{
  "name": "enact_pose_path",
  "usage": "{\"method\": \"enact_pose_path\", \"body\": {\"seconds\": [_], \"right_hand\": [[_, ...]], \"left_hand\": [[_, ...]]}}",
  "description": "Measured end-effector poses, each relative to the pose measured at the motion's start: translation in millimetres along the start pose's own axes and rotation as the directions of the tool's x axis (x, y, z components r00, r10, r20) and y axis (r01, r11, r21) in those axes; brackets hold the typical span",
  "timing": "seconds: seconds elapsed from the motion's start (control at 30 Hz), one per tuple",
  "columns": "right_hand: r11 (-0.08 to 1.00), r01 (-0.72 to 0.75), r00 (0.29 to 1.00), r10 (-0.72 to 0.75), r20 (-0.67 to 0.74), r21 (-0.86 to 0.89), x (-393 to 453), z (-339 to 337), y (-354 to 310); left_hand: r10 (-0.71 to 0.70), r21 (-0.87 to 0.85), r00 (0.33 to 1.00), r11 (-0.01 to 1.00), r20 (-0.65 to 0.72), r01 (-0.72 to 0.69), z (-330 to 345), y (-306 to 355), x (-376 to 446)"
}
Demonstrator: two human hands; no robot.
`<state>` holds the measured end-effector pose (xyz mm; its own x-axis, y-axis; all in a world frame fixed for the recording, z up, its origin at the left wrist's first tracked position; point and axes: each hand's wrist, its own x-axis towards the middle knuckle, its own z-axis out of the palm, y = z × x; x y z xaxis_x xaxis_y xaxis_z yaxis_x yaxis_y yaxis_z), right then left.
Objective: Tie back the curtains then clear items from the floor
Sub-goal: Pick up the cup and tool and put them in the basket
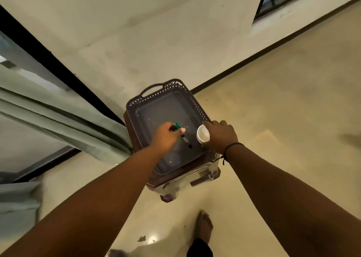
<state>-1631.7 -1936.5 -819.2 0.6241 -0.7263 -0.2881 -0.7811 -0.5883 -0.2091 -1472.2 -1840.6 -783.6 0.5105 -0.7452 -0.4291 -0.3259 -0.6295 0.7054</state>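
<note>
A dark plastic tray (168, 88) with a perforated rim and a handle rests on a small brown-and-white stool (195, 180). Over the tray's near half, my left hand (166, 137) is shut on a green-capped marker (176, 126) and a black marker (186, 140) that points down toward the tray floor. At the tray's right rim my right hand (220, 136) grips a small white cup (202, 134), tilted on its side with its mouth facing left. The grey-green curtain (58, 118) hangs bunched at the left, beside the tray.
A black-framed glass door (48, 61) stands behind the curtain. The cream wall meets the tiled floor (283, 110) along a dark skirting line. My bare foot (204, 225) stands just in front of the stool. A small scrap (141, 238) lies on the floor near it.
</note>
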Motion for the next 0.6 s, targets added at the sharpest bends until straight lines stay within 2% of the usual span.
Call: {"method": "enact_pose_path", "body": {"seconds": [0.1,0.33,0.4,0.47,0.53,0.6], "right_hand": [[0.999,0.012,1.0,-0.013,-0.003,-0.046,2.0,15.8,7.4],[0.996,-0.063,0.998,0.062,0.025,0.06,3.1,27.3,4.2],[0.988,-0.078,0.997,0.078,0.006,0.131,-4.6,30.3,3.5],[0.973,-0.072,0.994,0.09,-0.069,0.221,-17.2,37.9,3.5],[0.964,-0.057,0.982,0.102,-0.161,0.261,-32.1,48.0,2.8],[0.97,-0.054,0.964,0.112,-0.24,0.236,-46.4,56.0,-1.5]], "left_hand": [[-0.043,-0.006,0.999,0.999,0.032,0.043,19.0,-5.6,18.0],[-0.115,0.062,0.993,0.991,0.002,0.115,50.3,-11.5,47.6],[-0.12,0.159,0.992,0.981,0.036,0.113,54.2,-14.0,49.8],[-0.117,0.309,0.987,0.948,0.113,0.077,54.9,-21.7,46.7],[-0.131,0.503,0.97,0.864,0.203,0.012,55.2,-35.2,35.8],[-0.112,0.642,0.966,0.764,0.233,-0.066,52.1,-49.4,17.2]]}}
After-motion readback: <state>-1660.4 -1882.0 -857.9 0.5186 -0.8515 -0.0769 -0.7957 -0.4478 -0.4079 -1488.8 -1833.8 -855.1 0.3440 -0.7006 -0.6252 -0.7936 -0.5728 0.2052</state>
